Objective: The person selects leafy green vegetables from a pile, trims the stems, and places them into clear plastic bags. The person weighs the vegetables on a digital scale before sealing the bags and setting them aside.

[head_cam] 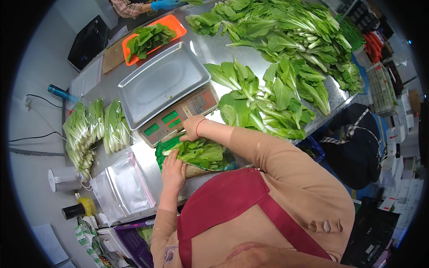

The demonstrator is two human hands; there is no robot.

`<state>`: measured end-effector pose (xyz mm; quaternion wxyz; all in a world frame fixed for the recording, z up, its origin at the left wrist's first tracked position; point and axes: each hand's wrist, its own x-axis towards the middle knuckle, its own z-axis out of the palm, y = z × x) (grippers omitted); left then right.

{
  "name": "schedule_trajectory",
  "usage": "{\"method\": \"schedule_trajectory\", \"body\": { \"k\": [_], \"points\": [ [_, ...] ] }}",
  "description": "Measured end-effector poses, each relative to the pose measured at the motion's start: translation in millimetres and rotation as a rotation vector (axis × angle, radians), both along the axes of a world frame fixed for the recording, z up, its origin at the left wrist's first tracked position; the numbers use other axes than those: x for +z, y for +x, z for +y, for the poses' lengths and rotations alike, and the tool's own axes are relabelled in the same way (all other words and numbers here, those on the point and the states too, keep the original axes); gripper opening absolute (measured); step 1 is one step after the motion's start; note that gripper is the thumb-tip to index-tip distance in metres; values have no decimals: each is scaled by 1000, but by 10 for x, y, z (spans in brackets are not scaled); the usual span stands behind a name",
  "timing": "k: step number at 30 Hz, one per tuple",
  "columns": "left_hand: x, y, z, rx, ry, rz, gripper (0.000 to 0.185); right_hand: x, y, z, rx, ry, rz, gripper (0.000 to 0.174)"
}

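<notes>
A bunch of leafy greens (204,154) with pale stems lies in front of me on a green cloth (160,157) and a woven mat (194,171). My left hand (173,169) rests on the stem end, fingers side by side and thumb hidden. My right hand (193,128), a red band at its wrist, bends down between the bunch and a digital scale (164,129). Its thumb touches the stem end; its other fingertips are partly hidden, so its grip is unclear. The scale carries a bare steel pan (164,83) and has lit green displays.
Loose greens (268,107) spread to the right, with a large heap (295,37) behind. Bagged greens (88,130), clear plastic bags (122,187) and a tape roll (86,206) are left. An orange tray (181,28) holds leaves. A co-worker's blue-gloved hand (164,4) shows at the far side.
</notes>
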<state>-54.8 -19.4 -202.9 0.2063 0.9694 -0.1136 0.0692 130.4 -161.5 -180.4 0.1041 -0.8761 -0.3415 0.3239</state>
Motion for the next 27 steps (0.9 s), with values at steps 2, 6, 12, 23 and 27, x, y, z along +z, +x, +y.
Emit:
{"method": "schedule_trajectory", "body": {
  "k": [2,6,12,23,27],
  "points": [
    [32,24,-41,34,7,-41,16,10,50,14,37,-35,49,78],
    [-168,-17,-124,224,-7,-147,20,251,-216,-19,164,-47,139,93],
    [-147,-86,-87,265,-139,-79,17,118,-1069,-204,165,57,-293,89],
    [-377,-743,1566,1207,58,160,23,60,-969,-229,152,162,-331,83],
    [-563,-775,1571,1180,123,108,20,72,-970,-246,151,152,-329,85]
  ]
}}
